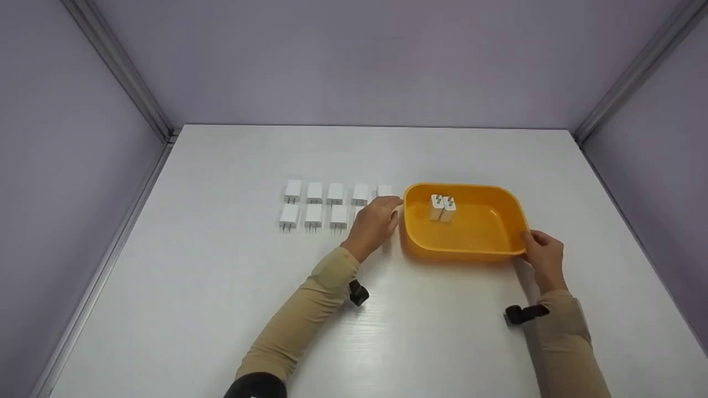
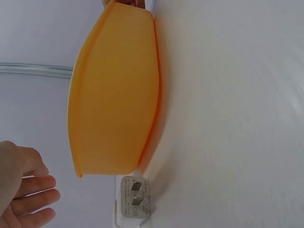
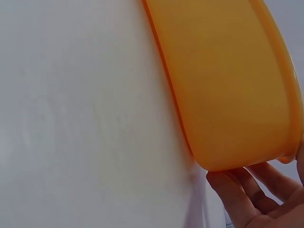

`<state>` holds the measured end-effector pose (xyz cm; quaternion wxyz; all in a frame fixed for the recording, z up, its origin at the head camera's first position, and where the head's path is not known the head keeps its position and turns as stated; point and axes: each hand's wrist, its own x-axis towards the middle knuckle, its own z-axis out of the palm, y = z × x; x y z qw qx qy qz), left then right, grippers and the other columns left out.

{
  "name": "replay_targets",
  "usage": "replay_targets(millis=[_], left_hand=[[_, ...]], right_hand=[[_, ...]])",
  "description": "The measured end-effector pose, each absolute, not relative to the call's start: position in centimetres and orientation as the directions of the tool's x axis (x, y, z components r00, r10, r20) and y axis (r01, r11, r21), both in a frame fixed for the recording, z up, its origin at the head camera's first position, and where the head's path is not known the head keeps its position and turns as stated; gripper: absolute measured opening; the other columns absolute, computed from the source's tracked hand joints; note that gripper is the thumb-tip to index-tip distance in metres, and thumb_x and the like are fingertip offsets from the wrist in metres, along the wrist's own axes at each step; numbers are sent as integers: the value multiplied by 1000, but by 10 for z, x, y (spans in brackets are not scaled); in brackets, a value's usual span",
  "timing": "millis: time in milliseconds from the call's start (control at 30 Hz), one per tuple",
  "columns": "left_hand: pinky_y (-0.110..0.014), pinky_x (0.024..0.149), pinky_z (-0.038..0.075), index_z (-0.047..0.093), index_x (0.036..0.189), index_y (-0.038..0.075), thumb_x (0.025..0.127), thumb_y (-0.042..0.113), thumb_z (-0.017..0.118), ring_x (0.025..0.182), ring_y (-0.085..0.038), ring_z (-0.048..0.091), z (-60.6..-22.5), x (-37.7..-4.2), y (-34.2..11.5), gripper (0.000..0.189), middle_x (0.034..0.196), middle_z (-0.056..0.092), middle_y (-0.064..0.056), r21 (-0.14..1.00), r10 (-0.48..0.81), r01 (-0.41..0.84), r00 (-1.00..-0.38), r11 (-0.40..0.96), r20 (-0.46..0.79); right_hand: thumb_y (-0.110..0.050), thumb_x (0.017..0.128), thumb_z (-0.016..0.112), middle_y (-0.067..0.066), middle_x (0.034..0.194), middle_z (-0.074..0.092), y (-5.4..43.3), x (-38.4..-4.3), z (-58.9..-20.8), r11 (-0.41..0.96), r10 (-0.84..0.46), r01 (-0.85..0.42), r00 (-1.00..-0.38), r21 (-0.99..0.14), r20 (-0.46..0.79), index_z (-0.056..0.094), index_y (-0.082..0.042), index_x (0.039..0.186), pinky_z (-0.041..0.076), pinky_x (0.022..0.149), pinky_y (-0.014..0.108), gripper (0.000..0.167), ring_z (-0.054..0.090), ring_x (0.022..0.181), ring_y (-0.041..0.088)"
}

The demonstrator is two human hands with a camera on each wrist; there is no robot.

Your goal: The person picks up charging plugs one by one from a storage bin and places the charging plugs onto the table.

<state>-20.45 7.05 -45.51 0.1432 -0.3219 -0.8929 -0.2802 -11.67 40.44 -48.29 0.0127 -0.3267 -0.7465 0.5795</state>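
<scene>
An orange plastic basin (image 1: 470, 235) rests on the white table, right of centre. My right hand (image 1: 545, 257) holds its near right corner; in the right wrist view, fingertips (image 3: 228, 192) press against the basin's outer side. Two white plug chargers (image 1: 442, 209) stand inside it with their prongs up. My left hand (image 1: 373, 225) hovers by the basin's left edge, over the right end of the charger rows. In the left wrist view its fingers (image 2: 33, 202) are loosely bent with nothing visible in them. One charger (image 2: 135, 197) there shows its prongs and printed face.
Left of the basin, several white chargers (image 1: 313, 214) lie in two rows, prongs toward me. The left hand partly covers the right end. The white table (image 1: 193, 276) meets pale walls (image 1: 359, 72) at the back and sides.
</scene>
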Motion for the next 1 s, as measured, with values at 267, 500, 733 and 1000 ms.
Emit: replay_targets(millis=[267, 500, 733, 1000], left_hand=[[-30, 96, 55, 67, 114, 3, 93, 9, 58, 110, -23, 66, -451, -204, 73, 23, 116, 71, -11, 412, 504, 656, -753, 633, 424], [-30, 95, 56, 67, 112, 1, 92, 5, 57, 108, -24, 67, -449, -204, 79, 23, 114, 71, -12, 389, 527, 689, -722, 612, 448], [-28, 87, 58, 67, 108, 2, 90, 3, 57, 101, -22, 69, -448, -203, 85, 20, 108, 71, -11, 338, 561, 715, -693, 612, 452], [-29, 95, 55, 65, 116, 2, 91, 5, 58, 111, -23, 66, -446, -203, 100, 27, 118, 69, -11, 376, 650, 737, -674, 562, 350]], right_hand=[[-32, 99, 45, 15, 140, 46, 405, -117, -483, 156, 476, 489, -799, -858, -368, 40, 1, 144, 52, 73, 4, 56, 56, 95, -1], [-32, 99, 44, 17, 146, 43, 406, -115, -481, 165, 467, 497, -800, -852, -376, 38, -1, 146, 51, 73, 4, 57, 55, 94, -4], [-31, 98, 47, -3, 113, 56, 405, -111, -480, 197, 453, 448, -830, -872, -325, 41, 4, 142, 53, 73, 6, 57, 56, 81, -10], [-32, 98, 47, -1, 114, 55, 404, -108, -480, 214, 456, 467, -824, -858, -335, 42, 5, 141, 53, 72, 6, 57, 55, 81, -9]])
